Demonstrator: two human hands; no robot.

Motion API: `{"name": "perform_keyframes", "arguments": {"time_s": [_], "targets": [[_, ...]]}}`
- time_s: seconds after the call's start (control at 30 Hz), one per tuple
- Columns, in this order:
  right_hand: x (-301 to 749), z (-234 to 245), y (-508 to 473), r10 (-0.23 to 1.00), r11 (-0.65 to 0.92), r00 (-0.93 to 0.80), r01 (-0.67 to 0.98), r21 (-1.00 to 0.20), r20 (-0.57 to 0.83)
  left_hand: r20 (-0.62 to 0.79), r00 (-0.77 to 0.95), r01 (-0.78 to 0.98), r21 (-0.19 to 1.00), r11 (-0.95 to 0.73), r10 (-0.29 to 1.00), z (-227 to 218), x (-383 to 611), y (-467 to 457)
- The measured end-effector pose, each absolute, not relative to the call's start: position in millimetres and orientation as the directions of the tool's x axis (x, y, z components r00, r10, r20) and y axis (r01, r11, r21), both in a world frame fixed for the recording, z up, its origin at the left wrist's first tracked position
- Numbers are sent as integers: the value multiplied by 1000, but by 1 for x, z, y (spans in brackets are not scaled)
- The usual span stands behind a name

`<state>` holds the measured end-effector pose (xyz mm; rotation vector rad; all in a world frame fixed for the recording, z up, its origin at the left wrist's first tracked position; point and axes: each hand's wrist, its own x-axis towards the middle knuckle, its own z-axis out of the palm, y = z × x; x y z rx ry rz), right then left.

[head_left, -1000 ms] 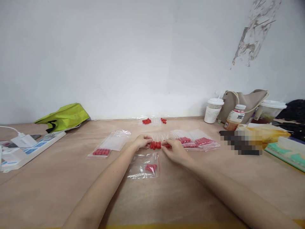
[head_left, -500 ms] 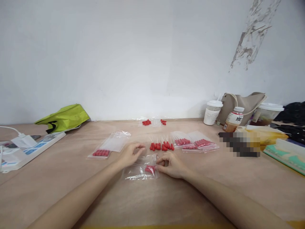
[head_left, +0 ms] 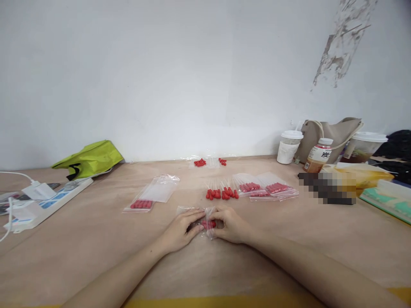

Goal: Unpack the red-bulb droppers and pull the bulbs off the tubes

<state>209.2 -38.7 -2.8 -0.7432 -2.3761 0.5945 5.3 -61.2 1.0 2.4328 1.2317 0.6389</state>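
Observation:
A small clear zip bag (head_left: 205,218) with red-capped pieces inside lies on the brown table (head_left: 96,256) in front of me. My left hand (head_left: 180,229) lies on top of the bag, fingers pressing it down. My right hand (head_left: 229,224) pinches the bag's right end, fingers curled on it. Just beyond the hands lie loose red-tipped clear tubes (head_left: 221,192) in a row.
Filled bags (head_left: 266,188) lie right of the loose tubes, and another bag (head_left: 150,194) lies to the left. More red pieces (head_left: 208,161) sit by the wall. A power strip (head_left: 48,199), a green bag (head_left: 88,158), cups (head_left: 289,146), a bottle (head_left: 317,156) and a beige tote (head_left: 334,134) line the sides.
Both hands left the loose red-tipped tubes and came back toward me onto the clear bag. The left hand now presses it flat; the right hand grips its end.

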Motion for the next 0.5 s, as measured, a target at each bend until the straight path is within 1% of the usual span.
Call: {"name": "perform_keyframes", "arguments": {"time_s": [0.13, 0.27, 0.37, 0.43, 0.5], "targets": [[206, -1, -38, 677, 708, -638, 426, -564, 368, 233, 508, 680, 483, -552, 829, -2, 5, -63], [214, 4, -37, 773, 597, -577, 518, -613, 264, 200, 532, 681, 477, -556, 823, 1, 4, -64], [220, 5, -33, 792, 577, -554, 537, -616, 258, 195, 532, 681, 480, -553, 824, 3, 3, -65], [222, 4, -29, 798, 545, -559, 508, -667, 226, 191, 523, 687, 481, -544, 830, 3, 1, -66], [225, 5, -23, 834, 430, -531, 461, -776, 147, 190, 514, 696, 478, -536, 837, 4, 0, -66]]}}
